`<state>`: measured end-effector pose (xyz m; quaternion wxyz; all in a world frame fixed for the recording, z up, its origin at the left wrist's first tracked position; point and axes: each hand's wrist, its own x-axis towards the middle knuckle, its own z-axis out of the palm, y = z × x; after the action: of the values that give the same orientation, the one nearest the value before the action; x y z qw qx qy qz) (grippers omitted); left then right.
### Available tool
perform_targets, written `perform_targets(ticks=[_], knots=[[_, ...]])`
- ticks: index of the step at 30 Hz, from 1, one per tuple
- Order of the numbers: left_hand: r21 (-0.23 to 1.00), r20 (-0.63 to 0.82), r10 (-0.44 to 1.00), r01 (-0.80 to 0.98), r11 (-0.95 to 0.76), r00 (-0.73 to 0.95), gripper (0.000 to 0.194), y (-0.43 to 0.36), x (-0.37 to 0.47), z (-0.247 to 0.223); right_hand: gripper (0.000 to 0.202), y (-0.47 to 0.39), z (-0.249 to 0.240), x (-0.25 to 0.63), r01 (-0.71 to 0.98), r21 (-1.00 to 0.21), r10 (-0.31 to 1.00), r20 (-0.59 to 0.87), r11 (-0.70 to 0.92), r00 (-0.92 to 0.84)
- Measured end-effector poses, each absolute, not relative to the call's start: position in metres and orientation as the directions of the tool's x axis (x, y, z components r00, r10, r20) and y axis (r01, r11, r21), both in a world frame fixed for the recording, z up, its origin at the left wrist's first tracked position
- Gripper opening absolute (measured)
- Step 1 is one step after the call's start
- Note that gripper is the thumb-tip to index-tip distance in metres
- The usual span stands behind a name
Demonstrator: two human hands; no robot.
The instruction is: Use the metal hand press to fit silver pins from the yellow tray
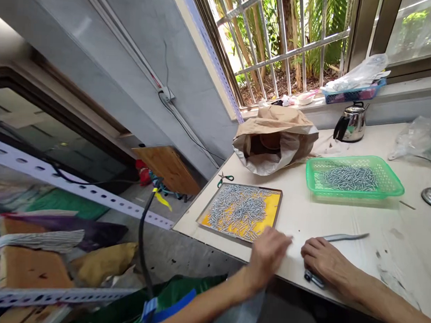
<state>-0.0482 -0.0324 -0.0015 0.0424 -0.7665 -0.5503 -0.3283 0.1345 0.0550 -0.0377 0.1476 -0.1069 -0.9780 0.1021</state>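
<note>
My left hand (270, 250) is over the table's front edge, beside the near right corner of a shallow tray (279, 201). Its fingers are drawn together in a pinch and slightly blurred; whatever lies between them is too small to make out. Small silvery metal pins or screws (238, 209) cover much of the tray's yellow bottom. My right hand (327, 260) is closed over a metal hand tool (345, 237) with a long, curved grey handle. A dark-tipped metal end of it (313, 278) sticks out below the palm, while the middle is hidden.
A green plastic basket (394, 186) holds more small metal pieces. Behind the tray are small green-handled snips (225, 178) and an open brown paper sack (278, 140). A steel kettle (353, 123) stands near the window. A black hose (144, 244) hangs left of the table.
</note>
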Motion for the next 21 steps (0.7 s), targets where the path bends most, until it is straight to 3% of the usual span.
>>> perform_targets(ticks=[2, 5, 9, 14, 17, 19, 21], knots=[[0.299, 0.489, 0.872, 0.943, -0.144, -0.022, 0.021, -0.001, -0.084, 0.005, 0.013, 0.056, -0.044, 0.133, 0.163, -0.279, 0.257, 0.347, 0.946, -0.902], [0.273, 0.319, 0.945, 0.962, -0.015, -0.076, 0.019, 0.04, -0.113, -0.002, 0.013, 0.05, -0.047, 0.13, 0.133, -0.304, 0.26, 0.425, 0.943, -0.867], [0.241, 0.116, 0.993, 0.97, -0.031, 0.002, 0.02, 0.068, -0.118, -0.019, 0.02, 0.037, -0.044, 0.128, 0.092, -0.247, 0.212, 0.516, 0.965, -0.83], [0.256, 0.078, 0.995, 0.963, -0.086, 0.068, 0.027, 0.079, -0.119, -0.029, 0.019, 0.06, -0.008, 0.131, 0.089, -0.284, 0.277, 0.74, 0.955, -0.613], [0.261, 0.133, 0.99, 0.961, -0.086, 0.052, 0.027, 0.08, -0.121, -0.022, 0.018, 0.097, 0.036, 0.141, 0.306, -0.242, 0.367, 0.802, 0.921, -0.471], [0.303, 0.216, 0.976, 0.951, -0.056, -0.012, 0.025, 0.075, -0.12, -0.011, 0.021, 0.116, 0.061, 0.15, 0.551, -0.241, 0.513, 0.751, 0.799, -0.415], [0.422, 0.279, 0.954, 0.906, -0.024, -0.105, 0.021, 0.064, -0.113, 0.002, 0.026, 0.121, 0.071, 0.16, 0.68, -0.266, 0.648, 0.65, 0.683, -0.397]])
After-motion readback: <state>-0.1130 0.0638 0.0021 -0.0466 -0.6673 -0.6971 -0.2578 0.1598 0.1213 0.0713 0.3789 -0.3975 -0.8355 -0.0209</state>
